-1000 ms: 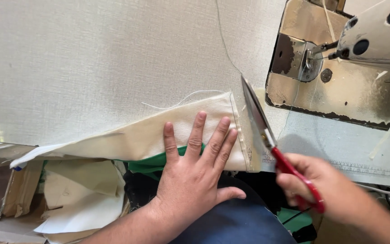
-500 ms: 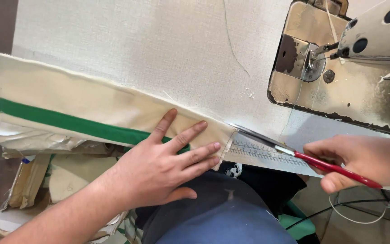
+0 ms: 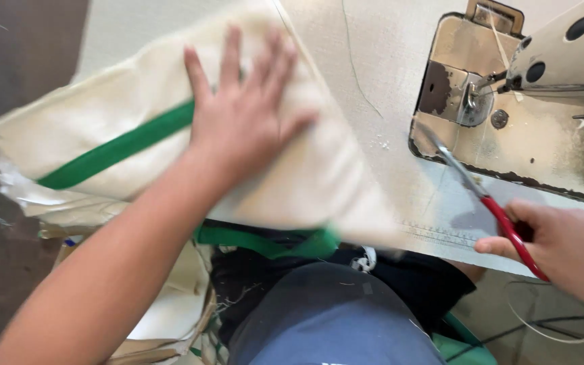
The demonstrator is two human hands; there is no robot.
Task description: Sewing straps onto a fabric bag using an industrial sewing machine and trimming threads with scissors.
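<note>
My left hand [image 3: 245,111] lies flat with fingers spread on a folded cream fabric piece [image 3: 136,155] that carries a green stripe [image 3: 119,145]. The fabric lies across the left part of the white work table [image 3: 373,74] and hangs over its front edge. My right hand [image 3: 562,247] grips red-handled scissors [image 3: 488,203] at the right; their blades point up and left toward the sewing machine's metal plate [image 3: 508,142]. The scissors are apart from the fabric.
The sewing machine head [image 3: 562,54] stands at the top right. A loose thread [image 3: 356,67] lies on the table. More cream fabric pieces [image 3: 170,304] are stacked low on the left beside my lap. A cable [image 3: 555,331] runs along the floor at the right.
My left hand has slid the folded fabric up and to the left across the table. The right hand with the scissors has swung its blades up toward the machine plate.
</note>
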